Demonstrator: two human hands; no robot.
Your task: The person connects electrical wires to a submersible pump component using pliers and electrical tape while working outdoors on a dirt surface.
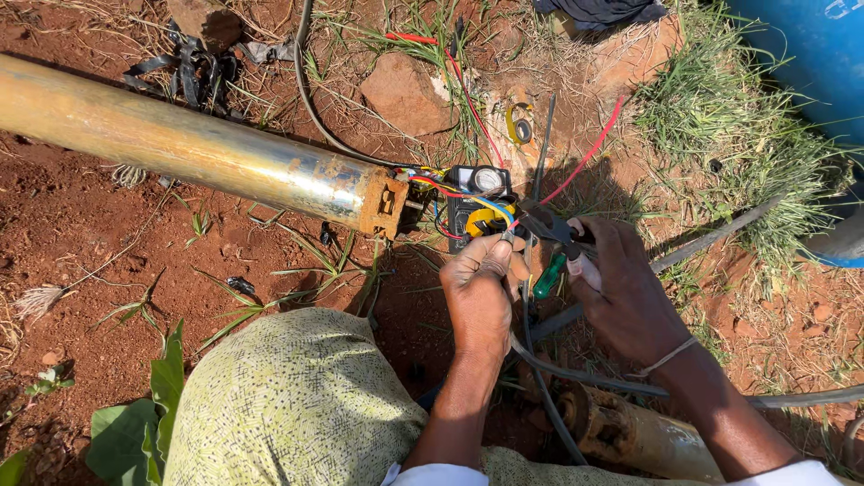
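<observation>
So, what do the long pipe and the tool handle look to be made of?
The long pipe looks like metal, with a shiny brass-yellow sheen and a rusty end flange. The tool handle between the left hand and the right hand seems translucent green plastic; it is partly hidden.

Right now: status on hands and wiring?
Left hand pinching wire ends at the meter. Right hand gripping pliers, green screwdriver. Metal pipe alongside, nothing blocking.

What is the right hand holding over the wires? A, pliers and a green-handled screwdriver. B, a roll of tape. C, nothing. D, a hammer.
A: the right hand grips dark pliers with a green-handled screwdriver tucked under its fingers, beside the left hand at the wires.
</observation>
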